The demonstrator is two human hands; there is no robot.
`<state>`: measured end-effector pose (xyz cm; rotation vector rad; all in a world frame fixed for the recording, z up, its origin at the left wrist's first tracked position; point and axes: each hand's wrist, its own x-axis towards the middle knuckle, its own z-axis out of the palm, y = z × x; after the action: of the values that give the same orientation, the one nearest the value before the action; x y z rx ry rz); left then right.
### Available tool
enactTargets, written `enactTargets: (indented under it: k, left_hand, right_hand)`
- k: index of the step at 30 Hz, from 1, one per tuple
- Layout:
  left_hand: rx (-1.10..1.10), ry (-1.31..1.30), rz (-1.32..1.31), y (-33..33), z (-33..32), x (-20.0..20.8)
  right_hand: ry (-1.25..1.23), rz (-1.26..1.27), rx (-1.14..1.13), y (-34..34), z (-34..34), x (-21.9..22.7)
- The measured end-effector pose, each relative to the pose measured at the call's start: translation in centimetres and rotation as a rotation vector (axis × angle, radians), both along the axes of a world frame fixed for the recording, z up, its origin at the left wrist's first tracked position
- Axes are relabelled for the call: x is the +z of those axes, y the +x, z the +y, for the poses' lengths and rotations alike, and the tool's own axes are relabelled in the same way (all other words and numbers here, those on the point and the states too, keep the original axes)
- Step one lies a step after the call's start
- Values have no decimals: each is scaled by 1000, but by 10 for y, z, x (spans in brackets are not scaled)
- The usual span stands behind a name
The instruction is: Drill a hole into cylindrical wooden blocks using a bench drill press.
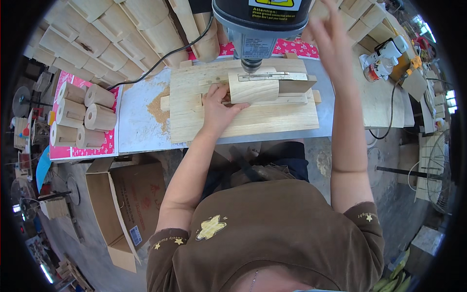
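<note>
A pale wooden cylinder [254, 91] lies on its side in a wooden jig on a flat board [194, 129]. Its left end is in the grip of my left hand [220, 108], the thumb along the lower edge and the fingers curled at the end. Just above the cylinder's upper side is the chuck [251, 65] of a drill press [260, 22]; whether its bit touches the wood is hidden. My right hand [332, 46] is raised beside the machine's right side, blurred, its fingertips partly cut off by the top edge.
Several wooden cylinders [99, 117] stand on a pink patterned sheet at the left, with many more stacked [131, 31] behind. A black cable [160, 64] crosses the table past sawdust [158, 107]. White containers [382, 68] stand at the right; an opened cardboard box [104, 194] sits below.
</note>
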<state>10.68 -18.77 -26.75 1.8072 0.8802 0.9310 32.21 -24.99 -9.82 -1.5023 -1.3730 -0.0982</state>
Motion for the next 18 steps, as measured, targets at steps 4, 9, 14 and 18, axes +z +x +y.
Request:
enactTargets:
  k: [4,9,14,18]
  left_hand:
    - [-92,-71,-73,-3,1,12]
    - [-84,7,25,-47,8,23]
    - [-49,-106,-108,-111,11,29]
    - [195,-528,-126,-113,11,55]
  right_hand:
    - [-144,-457,10,7,-42,-94]
    - [-412,-472,-10,6,-50,-108]
    - [-410,-429,41,13,-54,-104]
    - [-416,-352,91,-2,-58,-100]
